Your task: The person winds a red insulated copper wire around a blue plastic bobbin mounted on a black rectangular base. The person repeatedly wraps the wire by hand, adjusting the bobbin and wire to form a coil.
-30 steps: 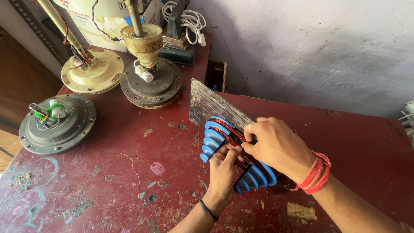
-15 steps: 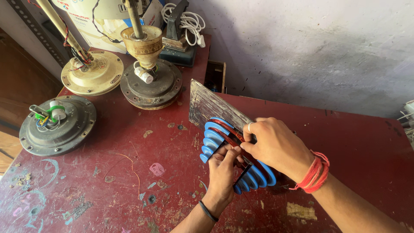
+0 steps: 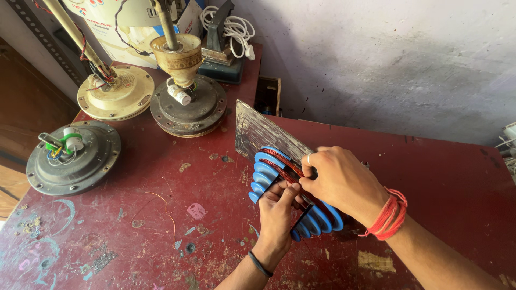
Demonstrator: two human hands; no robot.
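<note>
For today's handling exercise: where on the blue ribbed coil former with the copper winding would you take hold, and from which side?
Probably grip the blue coil former by its ribbed outer edges, one hand from below, as the left hand does, and one from the right, like the right hand. Its stacked ribs give finger stops, the copper winding in the grooves looks best left unsqueezed, and the board blocks the far side.

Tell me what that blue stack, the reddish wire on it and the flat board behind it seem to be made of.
The blue stack looks like smooth moulded plastic: even colour, soft sheen. The reddish wire looks like enamelled copper, going by its glossy red-brown strands. The flat board seems bare metal or worn wood; its grey, scratched face leaves that open.
</note>
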